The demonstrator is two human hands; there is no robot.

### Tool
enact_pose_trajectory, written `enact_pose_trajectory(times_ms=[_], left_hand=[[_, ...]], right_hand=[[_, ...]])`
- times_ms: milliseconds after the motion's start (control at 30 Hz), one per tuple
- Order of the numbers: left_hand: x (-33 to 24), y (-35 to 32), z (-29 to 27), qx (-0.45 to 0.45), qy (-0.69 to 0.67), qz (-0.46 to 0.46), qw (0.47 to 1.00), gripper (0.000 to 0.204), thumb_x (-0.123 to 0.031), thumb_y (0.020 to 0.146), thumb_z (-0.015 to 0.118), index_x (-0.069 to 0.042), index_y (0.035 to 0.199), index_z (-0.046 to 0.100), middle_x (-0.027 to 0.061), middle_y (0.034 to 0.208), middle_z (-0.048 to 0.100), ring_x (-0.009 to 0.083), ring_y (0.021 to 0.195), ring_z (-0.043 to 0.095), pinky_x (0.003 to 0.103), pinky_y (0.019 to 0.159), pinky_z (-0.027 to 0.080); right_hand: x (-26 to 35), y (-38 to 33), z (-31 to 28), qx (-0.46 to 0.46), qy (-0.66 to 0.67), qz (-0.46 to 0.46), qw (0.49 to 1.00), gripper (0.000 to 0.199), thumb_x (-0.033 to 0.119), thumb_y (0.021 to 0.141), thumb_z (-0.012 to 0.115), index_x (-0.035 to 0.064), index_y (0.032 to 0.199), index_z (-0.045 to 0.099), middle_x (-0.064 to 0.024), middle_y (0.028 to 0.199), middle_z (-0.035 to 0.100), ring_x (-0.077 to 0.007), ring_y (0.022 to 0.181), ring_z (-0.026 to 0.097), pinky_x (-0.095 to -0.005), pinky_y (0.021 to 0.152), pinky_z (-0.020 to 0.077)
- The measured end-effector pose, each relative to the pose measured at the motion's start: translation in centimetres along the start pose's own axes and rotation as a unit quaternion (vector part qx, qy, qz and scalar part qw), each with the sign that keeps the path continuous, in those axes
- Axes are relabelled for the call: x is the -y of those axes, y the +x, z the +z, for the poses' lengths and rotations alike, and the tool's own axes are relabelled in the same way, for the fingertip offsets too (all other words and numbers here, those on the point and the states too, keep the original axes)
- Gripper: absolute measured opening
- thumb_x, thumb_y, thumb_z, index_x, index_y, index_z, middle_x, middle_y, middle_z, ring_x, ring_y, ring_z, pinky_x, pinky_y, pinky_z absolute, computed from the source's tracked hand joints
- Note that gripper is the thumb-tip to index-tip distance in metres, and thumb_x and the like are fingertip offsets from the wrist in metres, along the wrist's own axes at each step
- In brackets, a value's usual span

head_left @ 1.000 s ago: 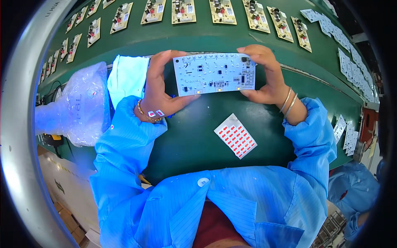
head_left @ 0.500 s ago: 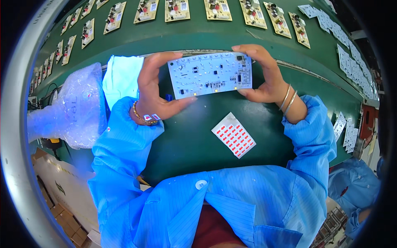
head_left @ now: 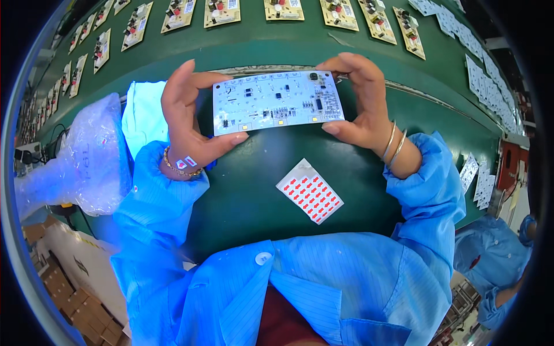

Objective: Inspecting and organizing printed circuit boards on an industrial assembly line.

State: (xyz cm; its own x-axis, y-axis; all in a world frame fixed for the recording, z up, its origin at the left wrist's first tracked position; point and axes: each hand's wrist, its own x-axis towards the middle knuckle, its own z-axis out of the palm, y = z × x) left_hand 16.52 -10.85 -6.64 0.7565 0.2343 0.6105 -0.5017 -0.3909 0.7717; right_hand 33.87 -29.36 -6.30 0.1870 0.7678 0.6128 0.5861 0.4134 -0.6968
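White rectangular circuit board (head_left: 277, 102) with small black components held flat above the dark green tabletop (head_left: 271, 173), component side up, long edge running left to right. Left hand (head_left: 187, 124) closed on the board's left short edge: thumb under the lower left corner, fingers (head_left: 190, 78) curled over the top edge. Right hand (head_left: 360, 101) closed on the right short edge likewise, thumb at the lower right corner, fingers over the top. Small white sheet of red arrow stickers (head_left: 310, 191) flat on the tabletop below the board, apart from both hands. Row of tan populated circuit boards (head_left: 222, 11) along the far side of the tabletop. Clear crumpled plastic bag (head_left: 75, 158) left of the left forearm. Folded pale blue cloth (head_left: 143, 112) just beside the left wrist.
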Motion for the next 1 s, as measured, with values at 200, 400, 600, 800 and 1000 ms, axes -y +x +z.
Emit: enact_pose_trajectory(times_ms=[200, 400, 600, 800, 1000], left_hand=[[0.1, 0.3, 0.2, 0.008, 0.033, 0.029, 0.999, 0.086, -0.010, 0.059, 0.072, -0.002, 0.125, 0.018, 0.0197, 0.109, 0.047, 0.0256, 0.098, 0.049, 0.036, 0.087, 0.036], [-0.2, 0.7, 0.0, 0.000, 0.122, 0.078, 0.990, 0.083, -0.009, 0.059, 0.072, -0.001, 0.124, 0.022, 0.0197, 0.110, 0.046, 0.0264, 0.099, 0.048, 0.035, 0.087, 0.036], [0.0, 0.2, -0.1, -0.015, 0.097, 0.065, 0.993, 0.081, -0.010, 0.059, 0.071, -0.001, 0.124, 0.023, 0.0177, 0.105, 0.049, 0.0237, 0.095, 0.050, 0.034, 0.083, 0.038], [0.1, 0.2, 0.0, -0.029, -0.005, -0.069, 0.997, 0.070, -0.014, 0.069, 0.066, -0.002, 0.123, 0.023, 0.0134, 0.101, 0.051, 0.0189, 0.088, 0.053, 0.030, 0.079, 0.041], [-0.3, 0.3, -0.1, -0.040, -0.001, -0.126, 0.991, 0.075, -0.035, 0.073, 0.062, 0.001, 0.124, 0.018, 0.0192, 0.102, 0.049, 0.0234, 0.093, 0.052, 0.032, 0.079, 0.044]], right_hand=[[0.0, 0.0, -0.6, -0.020, -0.012, -0.043, 0.999, 0.074, 0.014, 0.061, 0.072, 0.0049, 0.120, 0.029, -0.0123, 0.109, 0.046, -0.0170, 0.084, 0.048, -0.0297, 0.074, 0.0415], [0.1, 0.6, -0.7, -0.013, -0.048, -0.062, 0.997, 0.072, 0.011, 0.063, 0.070, 0.0039, 0.121, 0.028, -0.0144, 0.120, 0.042, -0.0186, 0.087, 0.051, -0.0295, 0.074, 0.0431], [0.1, 0.3, -0.3, -0.008, -0.007, -0.035, 0.999, 0.074, 0.010, 0.067, 0.068, 0.0036, 0.126, 0.022, -0.0156, 0.122, 0.041, -0.0191, 0.090, 0.052, -0.0289, 0.075, 0.0429], [0.6, -0.1, 0.1, -0.017, 0.063, 0.042, 0.997, 0.069, 0.015, 0.078, 0.057, 0.0029, 0.130, 0.014, -0.0175, 0.123, 0.040, -0.0206, 0.096, 0.052, -0.0295, 0.078, 0.0407], [1.3, 0.1, 0.5, -0.014, 0.082, 0.048, 0.995, 0.071, 0.016, 0.079, 0.054, 0.0038, 0.132, 0.008, -0.0199, 0.127, 0.033, -0.0235, 0.099, 0.050, -0.0317, 0.078, 0.0401]])
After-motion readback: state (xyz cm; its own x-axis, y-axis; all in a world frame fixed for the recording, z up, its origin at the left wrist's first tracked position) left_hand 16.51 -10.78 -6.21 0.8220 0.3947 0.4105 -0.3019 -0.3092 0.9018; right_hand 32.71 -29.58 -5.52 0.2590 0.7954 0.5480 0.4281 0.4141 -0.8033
